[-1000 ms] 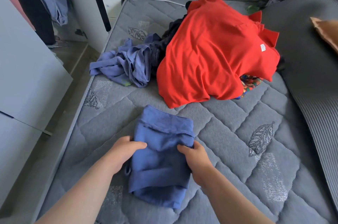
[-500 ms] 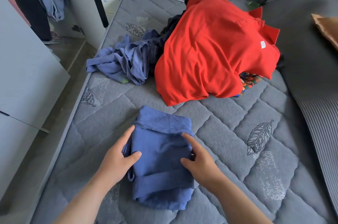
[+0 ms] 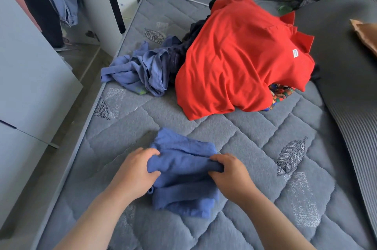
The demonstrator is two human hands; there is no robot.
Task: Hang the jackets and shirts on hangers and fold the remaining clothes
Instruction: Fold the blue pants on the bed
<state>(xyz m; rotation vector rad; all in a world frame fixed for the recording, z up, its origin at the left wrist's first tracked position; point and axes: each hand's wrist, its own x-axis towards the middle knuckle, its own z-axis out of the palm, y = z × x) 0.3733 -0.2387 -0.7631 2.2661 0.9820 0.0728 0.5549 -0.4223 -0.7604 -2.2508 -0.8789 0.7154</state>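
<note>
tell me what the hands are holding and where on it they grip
Both hold the folded blue garment: the left hand grips its left edge, the right hand its right edge, at the fold across the middle.

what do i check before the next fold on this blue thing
1. Grip of left hand on the garment: ok, fingers curled round its left side.
2. Grip of right hand: ok, it pinches the right side.
3. Garment resting on the mattress: ok.
4. Gap to the red shirt: ok, they lie apart.
5. Near edges lined up: not ok, the layers are staggered.
6. Layers underneath flat: cannot tell.
</note>
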